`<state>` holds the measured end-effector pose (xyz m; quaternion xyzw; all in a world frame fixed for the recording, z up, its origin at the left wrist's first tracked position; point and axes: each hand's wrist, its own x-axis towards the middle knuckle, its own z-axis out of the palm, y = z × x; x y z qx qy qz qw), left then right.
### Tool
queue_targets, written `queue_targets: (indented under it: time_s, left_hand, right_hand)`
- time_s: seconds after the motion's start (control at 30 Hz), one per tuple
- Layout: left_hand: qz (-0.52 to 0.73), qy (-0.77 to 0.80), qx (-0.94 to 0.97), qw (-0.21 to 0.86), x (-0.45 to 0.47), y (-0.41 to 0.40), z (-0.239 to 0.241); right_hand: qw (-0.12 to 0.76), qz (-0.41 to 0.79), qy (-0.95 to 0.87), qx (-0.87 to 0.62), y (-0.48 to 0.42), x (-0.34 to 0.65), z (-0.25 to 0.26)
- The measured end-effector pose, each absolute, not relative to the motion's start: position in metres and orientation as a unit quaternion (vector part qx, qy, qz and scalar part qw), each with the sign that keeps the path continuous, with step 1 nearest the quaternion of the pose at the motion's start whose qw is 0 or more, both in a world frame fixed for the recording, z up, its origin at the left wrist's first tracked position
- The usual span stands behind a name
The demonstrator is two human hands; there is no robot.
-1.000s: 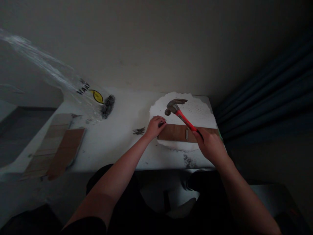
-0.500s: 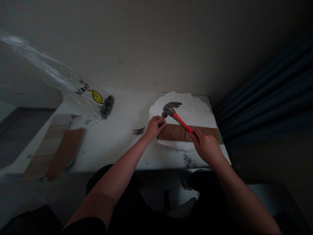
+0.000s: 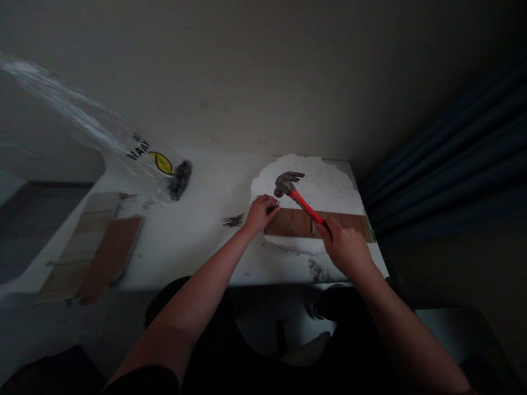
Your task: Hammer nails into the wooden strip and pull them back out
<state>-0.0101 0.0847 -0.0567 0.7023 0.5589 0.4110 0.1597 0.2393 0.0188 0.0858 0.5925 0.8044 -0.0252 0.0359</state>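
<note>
Right hand point(image 3: 345, 248) is wrapped tight round the grip end of a red-handled claw hammer point(image 3: 300, 198), near the table's front edge toward the right corner. Handle slants up and left from the fist; the steel head hangs just above and beside the left hand's fingertips, over the left end of the board. Cannot tell whether the face is touching anything.

Left hand point(image 3: 260, 213) sits at the left end of a brown wooden board point(image 3: 300, 223), fingers pinched together on something small and dark at the board's top-left corner. Looks like a nail, too small to be sure.

The board lies flat, long side parallel to the front edge, on a white ragged-edged sheet point(image 3: 329, 184) that covers the right part of the white table point(image 3: 197, 236). A small metal piece stands mid-board, right by the right hand's knuckles. Dark specks are scattered on the sheet behind the board.

A small heap of loose nails point(image 3: 234, 220) is on the table just left of the left hand. A clear plastic bag point(image 3: 160, 167) with a yellow label and dark contents lies toward the back left. Flat wood panels point(image 3: 99, 247) are stacked at the left front corner, overhanging the edge. Dark curtain point(image 3: 453, 159) hangs past the right edge.
</note>
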Motion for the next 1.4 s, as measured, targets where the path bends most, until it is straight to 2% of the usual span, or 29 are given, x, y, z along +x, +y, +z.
queue_targets:
  time_s: [0.33, 0.53, 0.77, 0.97, 1.2, 1.4]
  left_hand:
    - [0.422, 0.541, 0.71, 0.161, -0.011, 0.086, -0.057]
    - [0.396, 0.575, 0.701, 0.148, -0.011, 0.085, -0.06]
    - [0.415, 0.55, 0.706, 0.164, -0.01, 0.085, -0.059]
    - [0.377, 0.58, 0.709, 0.139, -0.011, 0.087, -0.06]
    - [0.402, 0.548, 0.716, 0.159, -0.009, 0.085, -0.056]
    - [0.391, 0.576, 0.705, 0.134, -0.01, 0.087, -0.061]
  right_hand:
    - [0.016, -0.015, 0.809, 0.588, 0.02, 0.241, 0.087]
    - [0.051, -0.032, 0.815, 0.577, 0.022, 0.238, 0.078]
    - [0.029, -0.026, 0.811, 0.584, 0.02, 0.239, 0.084]
    - [0.049, -0.038, 0.813, 0.58, 0.024, 0.237, 0.076]
    - [-0.006, -0.015, 0.809, 0.587, 0.022, 0.247, 0.085]
    - [0.034, -0.019, 0.818, 0.574, 0.022, 0.246, 0.073]
